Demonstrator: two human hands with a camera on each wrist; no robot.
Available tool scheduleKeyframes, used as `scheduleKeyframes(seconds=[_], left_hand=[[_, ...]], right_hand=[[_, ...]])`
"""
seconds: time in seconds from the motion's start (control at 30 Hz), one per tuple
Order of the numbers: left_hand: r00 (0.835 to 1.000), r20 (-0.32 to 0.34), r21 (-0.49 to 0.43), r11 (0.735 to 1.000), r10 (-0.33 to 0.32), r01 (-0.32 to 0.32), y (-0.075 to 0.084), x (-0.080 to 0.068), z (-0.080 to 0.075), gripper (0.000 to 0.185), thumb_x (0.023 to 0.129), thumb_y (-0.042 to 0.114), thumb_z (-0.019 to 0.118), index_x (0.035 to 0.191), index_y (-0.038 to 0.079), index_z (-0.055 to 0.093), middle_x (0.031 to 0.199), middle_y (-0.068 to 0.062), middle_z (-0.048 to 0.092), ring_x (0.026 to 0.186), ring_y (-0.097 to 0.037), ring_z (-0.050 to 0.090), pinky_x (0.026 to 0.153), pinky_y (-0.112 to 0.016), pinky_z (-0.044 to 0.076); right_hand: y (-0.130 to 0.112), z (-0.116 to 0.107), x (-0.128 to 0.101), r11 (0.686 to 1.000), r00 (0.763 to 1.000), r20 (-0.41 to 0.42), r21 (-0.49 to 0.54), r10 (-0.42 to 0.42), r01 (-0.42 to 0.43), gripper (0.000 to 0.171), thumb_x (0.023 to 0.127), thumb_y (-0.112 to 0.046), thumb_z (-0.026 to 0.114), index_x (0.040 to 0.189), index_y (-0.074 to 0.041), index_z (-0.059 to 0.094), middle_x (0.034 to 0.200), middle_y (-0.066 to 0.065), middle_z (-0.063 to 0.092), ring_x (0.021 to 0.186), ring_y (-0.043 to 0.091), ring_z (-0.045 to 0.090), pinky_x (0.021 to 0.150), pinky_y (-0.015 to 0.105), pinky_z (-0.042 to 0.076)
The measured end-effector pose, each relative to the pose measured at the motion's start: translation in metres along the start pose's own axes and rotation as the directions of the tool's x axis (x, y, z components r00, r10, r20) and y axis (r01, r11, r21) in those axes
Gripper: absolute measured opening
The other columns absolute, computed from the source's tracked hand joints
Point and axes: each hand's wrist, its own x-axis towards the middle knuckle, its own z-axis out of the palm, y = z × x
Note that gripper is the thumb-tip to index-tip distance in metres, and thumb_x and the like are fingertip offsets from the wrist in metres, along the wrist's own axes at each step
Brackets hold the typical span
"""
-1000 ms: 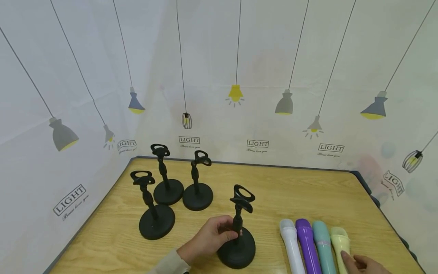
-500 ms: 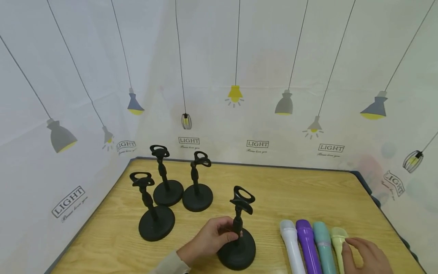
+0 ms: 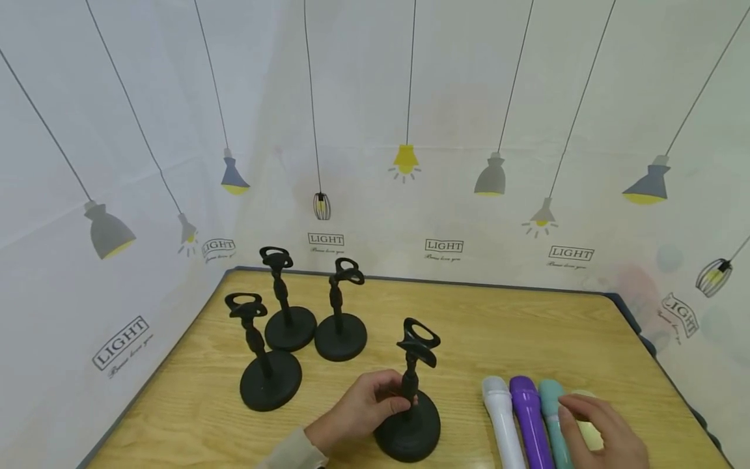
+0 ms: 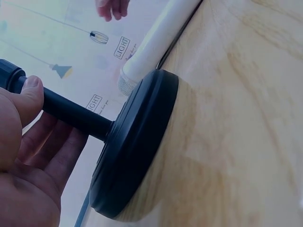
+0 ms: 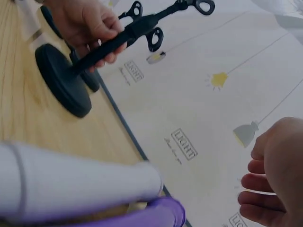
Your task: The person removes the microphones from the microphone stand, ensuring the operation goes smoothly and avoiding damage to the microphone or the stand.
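My left hand (image 3: 366, 404) grips the post of a black desktop microphone stand (image 3: 410, 430), thumb and fingers around it. The stand is upright, its round base (image 4: 137, 146) on the wooden table in the left wrist view. My right hand (image 3: 609, 433) hovers over the right end of a row of microphones, fingers loosely bent and holding nothing. From left to right the row is a white microphone (image 3: 500, 413), a purple microphone (image 3: 529, 413), a teal microphone (image 3: 551, 394) and a yellow microphone (image 3: 592, 436). The right hand hides most of the yellow one and part of the teal one.
Three more black stands stand at the table's left: a front one (image 3: 269, 384), a back one (image 3: 290, 329) and another beside it (image 3: 341, 339). Behind the table (image 3: 469, 319) hangs a white curtain (image 3: 363, 98) printed with lamps.
My right hand has lifted off the yellow microphone and moved left, now overlapping the teal one. The left hand keeps its grip on the stand, which has not moved.
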Motion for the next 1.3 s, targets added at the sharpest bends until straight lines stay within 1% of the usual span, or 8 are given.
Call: scheduleKeyframes(seconds=[0.13, 0.23, 0.5, 0.7, 0.87, 1.0, 1.13, 1.3], left_hand=[[1.0, 0.007, -0.008, 1.0, 0.004, -0.004, 0.001, 0.0, -0.001, 0.023, 0.105, 0.012, 0.07, 0.126, 0.003, 0.072, 0.124, -0.022, 0.076, 0.112, -0.002, 0.071, 0.1, -0.019, 0.057], [1.0, 0.007, -0.016, 1.0, -0.006, 0.006, 0.001, -0.001, -0.001, 0.023, 0.105, 0.013, 0.07, 0.127, 0.005, 0.072, 0.125, -0.021, 0.076, 0.113, -0.003, 0.072, 0.102, -0.02, 0.057], [1.0, -0.004, 0.012, 0.999, -0.031, 0.031, 0.001, -0.003, -0.001, 0.024, 0.105, 0.013, 0.071, 0.127, 0.002, 0.072, 0.123, -0.016, 0.078, 0.114, -0.004, 0.072, 0.104, -0.024, 0.058], [1.0, -0.006, 0.022, 1.0, 0.001, -0.001, 0.002, -0.001, 0.0, 0.026, 0.103, 0.01, 0.072, 0.127, 0.0, 0.072, 0.124, -0.018, 0.077, 0.113, -0.004, 0.072, 0.102, -0.021, 0.058], [1.0, -0.005, 0.011, 1.0, 0.023, -0.023, 0.003, 0.002, 0.003, 0.028, 0.103, 0.01, 0.072, 0.129, 0.0, 0.072, 0.126, -0.022, 0.075, 0.113, -0.002, 0.071, 0.1, -0.02, 0.058], [0.999, -0.006, 0.011, 0.999, 0.035, -0.035, 0.002, 0.003, 0.005, 0.027, 0.103, 0.01, 0.072, 0.129, 0.003, 0.073, 0.129, -0.023, 0.074, 0.114, -0.003, 0.072, 0.1, -0.022, 0.058], [0.999, -0.023, 0.02, 0.999, 0.03, -0.029, 0.003, 0.004, 0.006, 0.028, 0.104, 0.01, 0.072, 0.131, 0.004, 0.073, 0.132, -0.017, 0.075, 0.115, -0.003, 0.072, 0.101, -0.021, 0.058], [0.998, -0.058, 0.052, 0.999, 0.016, -0.013, 0.005, 0.005, 0.012, 0.029, 0.105, 0.012, 0.071, 0.132, 0.001, 0.072, 0.131, -0.013, 0.076, 0.114, -0.004, 0.073, 0.099, -0.02, 0.058]], right_hand=[[-0.015, 0.0, 0.002, 0.999, 0.993, 0.105, -0.004, 0.045, -0.044, 0.018, 0.091, -0.002, 0.083, 0.106, -0.012, 0.083, 0.098, -0.018, 0.073, 0.087, -0.025, 0.055, 0.077, -0.001, 0.043], [-0.021, 0.002, 0.003, 0.999, 0.981, 0.192, 0.039, 0.011, -0.018, 0.019, 0.095, -0.003, 0.081, 0.111, -0.012, 0.081, 0.102, -0.007, 0.078, 0.091, -0.021, 0.06, 0.078, 0.0, 0.047], [-0.053, 0.019, 0.002, 0.976, 0.938, 0.344, 0.212, -0.025, -0.051, 0.02, 0.1, -0.003, 0.076, 0.117, -0.012, 0.079, 0.108, 0.001, 0.08, 0.098, -0.009, 0.068, 0.082, 0.009, 0.056], [-0.083, 0.036, 0.009, 0.963, 0.888, 0.458, 0.256, -0.046, -0.082, 0.022, 0.099, -0.01, 0.079, 0.121, -0.015, 0.078, 0.115, -0.004, 0.08, 0.102, 0.002, 0.074, 0.087, 0.024, 0.063], [-0.1, 0.055, 0.009, 0.941, 0.852, 0.52, 0.314, -0.06, -0.125, 0.028, 0.097, -0.012, 0.082, 0.124, -0.014, 0.077, 0.122, -0.002, 0.079, 0.109, 0.015, 0.077, 0.096, 0.037, 0.064], [-0.109, 0.07, 0.006, 0.921, 0.83, 0.557, 0.339, -0.03, -0.194, 0.031, 0.095, -0.011, 0.084, 0.124, -0.014, 0.076, 0.124, 0.001, 0.077, 0.113, 0.023, 0.077, 0.1, 0.038, 0.063], [-0.114, 0.086, 0.001, 0.879, 0.834, 0.552, 0.4, -0.003, -0.261, 0.033, 0.093, -0.009, 0.086, 0.124, -0.013, 0.076, 0.123, 0.003, 0.077, 0.115, 0.024, 0.077, 0.102, 0.032, 0.062], [-0.117, 0.1, -0.009, 0.822, 0.864, 0.503, 0.489, 0.007, -0.291, 0.036, 0.093, -0.007, 0.085, 0.127, -0.009, 0.075, 0.122, 0.005, 0.074, 0.111, 0.013, 0.074, 0.102, 0.025, 0.06]])
